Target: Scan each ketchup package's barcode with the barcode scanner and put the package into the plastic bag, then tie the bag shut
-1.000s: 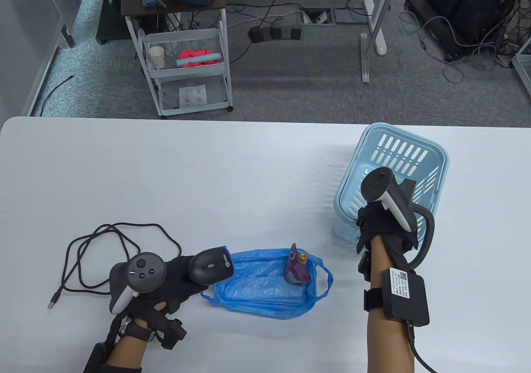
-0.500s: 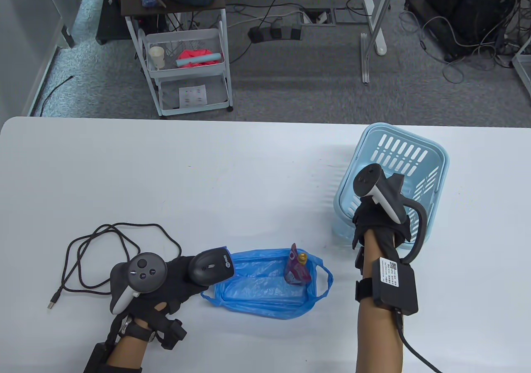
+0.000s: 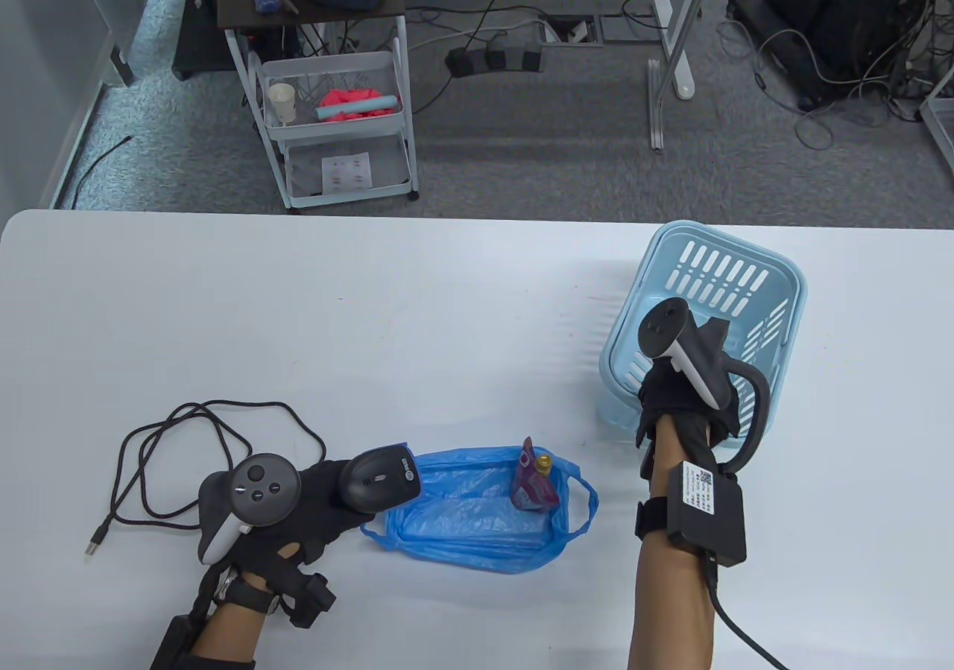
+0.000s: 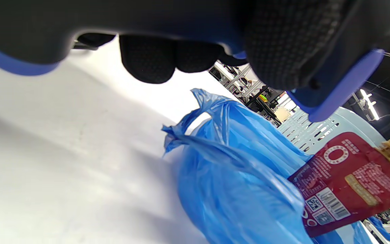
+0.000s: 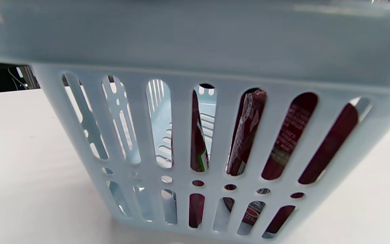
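My left hand [image 3: 324, 495] grips the black barcode scanner [image 3: 378, 478] at the left end of the blue plastic bag [image 3: 462, 525], which lies open on the table. One red ketchup package [image 3: 532, 487] with a yellow cap stands inside the bag; in the left wrist view this ketchup package [image 4: 345, 181] shows its barcode, beyond the scanner [image 4: 333, 84] and the bag [image 4: 232, 156]. My right hand [image 3: 682, 398] reaches into the light-blue basket [image 3: 790, 282], its fingers hidden below the tracker. Through the basket wall [image 5: 181, 112] I see several red ketchup packages [image 5: 249, 132].
The scanner's black cable [image 3: 186, 431] loops on the table left of my left hand, its USB plug [image 3: 92, 548] lying loose. The basket stands near the table's far right edge. A white trolley [image 3: 335, 126] is on the floor beyond the table.
My right hand and forearm have shifted slightly left over the basket. The left hand, scanner, bag and package have not moved.
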